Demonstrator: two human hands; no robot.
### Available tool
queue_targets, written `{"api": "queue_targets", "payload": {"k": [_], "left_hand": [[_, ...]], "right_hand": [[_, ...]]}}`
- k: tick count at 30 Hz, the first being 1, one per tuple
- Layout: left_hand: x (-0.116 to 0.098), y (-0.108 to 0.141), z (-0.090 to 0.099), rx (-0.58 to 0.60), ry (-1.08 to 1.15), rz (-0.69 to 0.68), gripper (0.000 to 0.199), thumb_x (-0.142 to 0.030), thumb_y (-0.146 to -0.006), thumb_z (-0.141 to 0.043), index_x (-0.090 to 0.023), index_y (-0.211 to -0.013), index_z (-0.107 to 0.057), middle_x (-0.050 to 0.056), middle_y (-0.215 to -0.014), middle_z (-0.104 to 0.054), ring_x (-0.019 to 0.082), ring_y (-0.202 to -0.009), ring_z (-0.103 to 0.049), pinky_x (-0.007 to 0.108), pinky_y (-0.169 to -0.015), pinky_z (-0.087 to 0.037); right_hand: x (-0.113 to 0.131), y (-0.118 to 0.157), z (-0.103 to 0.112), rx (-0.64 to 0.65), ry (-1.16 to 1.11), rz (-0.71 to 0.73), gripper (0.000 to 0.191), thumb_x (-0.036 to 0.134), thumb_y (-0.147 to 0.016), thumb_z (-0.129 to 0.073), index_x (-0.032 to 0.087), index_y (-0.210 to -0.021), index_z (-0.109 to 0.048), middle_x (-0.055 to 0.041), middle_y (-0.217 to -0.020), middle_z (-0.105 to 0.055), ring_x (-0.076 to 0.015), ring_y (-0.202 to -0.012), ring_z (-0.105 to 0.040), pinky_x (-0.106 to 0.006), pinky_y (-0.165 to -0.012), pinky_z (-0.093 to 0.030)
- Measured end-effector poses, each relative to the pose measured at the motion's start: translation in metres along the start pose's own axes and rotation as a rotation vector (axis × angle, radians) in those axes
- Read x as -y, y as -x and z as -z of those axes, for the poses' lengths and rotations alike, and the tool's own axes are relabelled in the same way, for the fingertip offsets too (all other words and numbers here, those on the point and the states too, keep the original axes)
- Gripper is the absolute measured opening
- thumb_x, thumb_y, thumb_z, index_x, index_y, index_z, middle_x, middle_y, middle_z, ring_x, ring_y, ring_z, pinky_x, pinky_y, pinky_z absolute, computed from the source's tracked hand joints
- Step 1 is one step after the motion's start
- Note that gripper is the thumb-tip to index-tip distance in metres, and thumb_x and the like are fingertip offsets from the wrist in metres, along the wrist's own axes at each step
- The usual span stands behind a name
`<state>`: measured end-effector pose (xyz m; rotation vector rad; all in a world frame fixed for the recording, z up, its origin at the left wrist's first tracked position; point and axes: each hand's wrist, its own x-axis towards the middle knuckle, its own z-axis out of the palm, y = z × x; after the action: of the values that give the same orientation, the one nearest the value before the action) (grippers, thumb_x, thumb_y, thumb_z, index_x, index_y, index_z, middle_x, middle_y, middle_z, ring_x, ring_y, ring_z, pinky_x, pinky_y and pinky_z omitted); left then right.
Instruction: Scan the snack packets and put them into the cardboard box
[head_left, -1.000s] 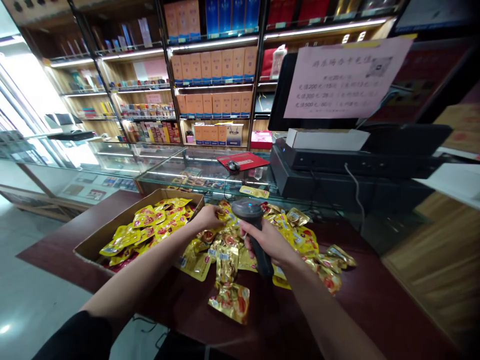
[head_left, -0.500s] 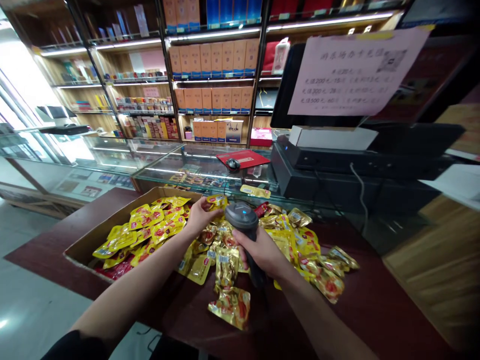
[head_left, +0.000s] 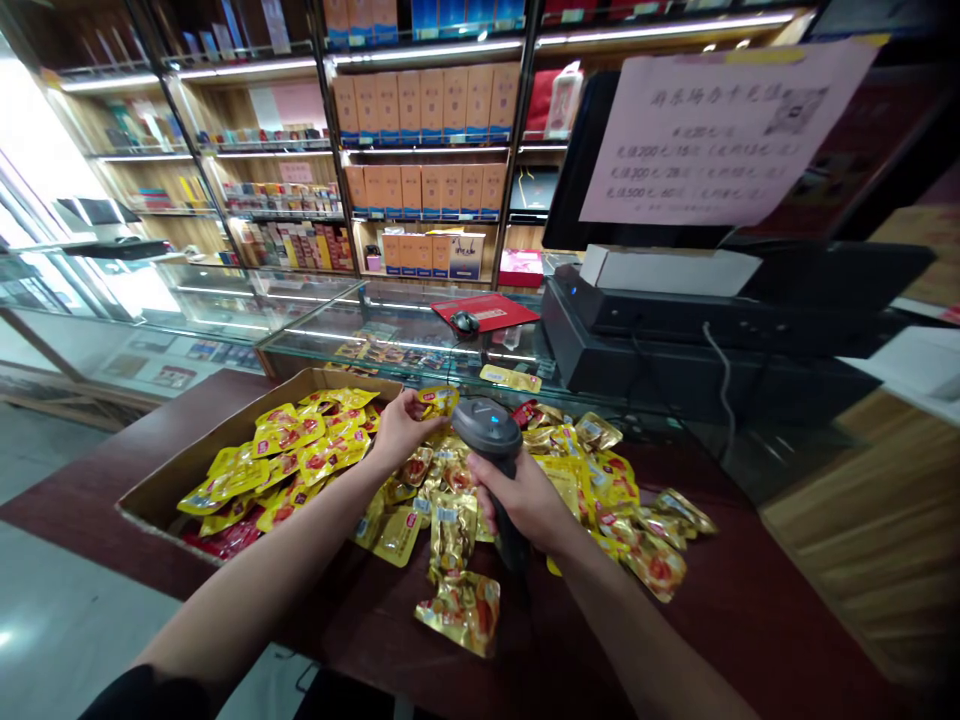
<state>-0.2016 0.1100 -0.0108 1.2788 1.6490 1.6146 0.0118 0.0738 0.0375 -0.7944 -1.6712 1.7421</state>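
Observation:
My left hand [head_left: 405, 432] pinches a small yellow packet [head_left: 439, 401] just left of the scanner's head. Wrapped round the handle of a black barcode scanner [head_left: 487, 428] is my right hand [head_left: 525, 500]; a small blue light shows on the scanner's top. Gold and yellow packets [head_left: 452, 530] lie loose on the dark red table below and around both hands. More of them [head_left: 660, 565] spread to the right of my right hand. A cardboard box [head_left: 161, 478] at the left holds several yellow packets [head_left: 289, 435] and some red ones.
Beyond the table, a glass counter [head_left: 330, 325] carries a red mat [head_left: 499, 312] with a mouse [head_left: 465, 322] and a flat yellow packet [head_left: 510, 378]. A monitor with a pink paper sign [head_left: 697, 140] stands over black equipment [head_left: 675, 340] at the right. Stocked shelves [head_left: 427, 145] line the back.
The camera view has shifted slightly. Both hands keep their holds, and the scanner and the yellow packet stay close together with almost no movement.

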Motion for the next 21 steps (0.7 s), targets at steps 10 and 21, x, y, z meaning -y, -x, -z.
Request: {"api": "queue_targets", "payload": {"k": [10, 21], "left_hand": [[-0.002, 0.003, 0.0, 0.043, -0.101, -0.039, 0.035, -0.033, -0.056, -0.081, -0.017, -0.073, -0.055, -0.001, -0.07, -0.067, 0.016, -0.069, -0.063, 0.024, -0.064, -0.047], [0.003, 0.0, -0.001, -0.002, -0.011, -0.033, 0.037, -0.033, -0.056, -0.082, -0.017, -0.082, -0.061, 0.003, -0.08, -0.072, 0.018, -0.076, -0.067, 0.028, -0.073, -0.051]], "right_hand": [[0.007, 0.001, -0.002, -0.015, 0.008, -0.013, 0.036, 0.051, -0.084, -0.06, 0.021, -0.068, -0.048, 0.0078, -0.041, -0.048, -0.0081, -0.031, -0.044, -0.019, -0.035, -0.038], [0.012, 0.003, -0.001, -0.033, 0.05, -0.018, 0.037, 0.053, -0.082, -0.062, 0.019, -0.072, -0.052, 0.0067, -0.043, -0.051, -0.0082, -0.032, -0.047, -0.019, -0.035, -0.039]]}}
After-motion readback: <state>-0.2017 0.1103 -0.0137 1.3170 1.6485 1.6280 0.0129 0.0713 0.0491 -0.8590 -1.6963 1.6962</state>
